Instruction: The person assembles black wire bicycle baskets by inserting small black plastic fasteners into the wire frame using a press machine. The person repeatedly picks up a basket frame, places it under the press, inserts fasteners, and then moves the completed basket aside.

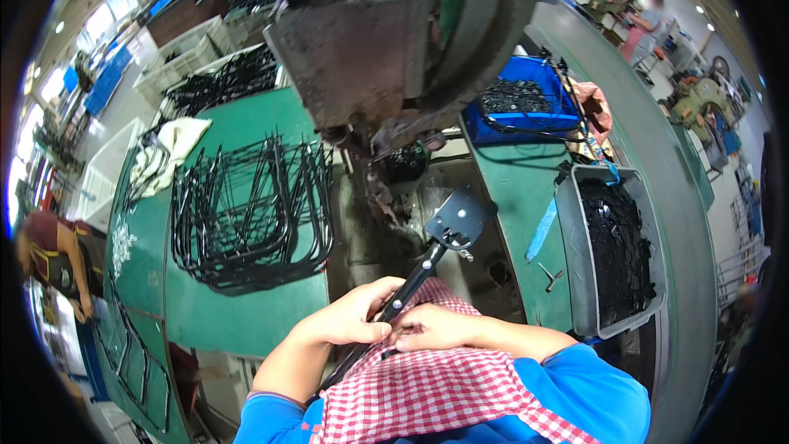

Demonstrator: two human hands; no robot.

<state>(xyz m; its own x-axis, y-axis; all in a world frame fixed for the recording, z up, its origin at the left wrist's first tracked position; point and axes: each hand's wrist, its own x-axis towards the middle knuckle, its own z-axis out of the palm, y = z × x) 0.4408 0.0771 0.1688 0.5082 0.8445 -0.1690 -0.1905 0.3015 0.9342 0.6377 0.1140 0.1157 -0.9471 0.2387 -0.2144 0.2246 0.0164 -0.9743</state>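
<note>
My left hand is closed round a black metal tube, its thumb lying across it. The tube slants up to the right from my lap, with bright rivet heads along it. At its upper end sits a flat black plate with round bright spots. My right hand is closed close beside the tube, against my red-checked apron; what its fingertips hold is hidden. Above and ahead stands a heavy, worn press machine, its lower tooling just beyond the plate.
Bent black wire frames are stacked on the green table at left. On the right are a blue bin of small dark parts, a grey bin of black pieces and a small T-shaped tool. Another person is at far left.
</note>
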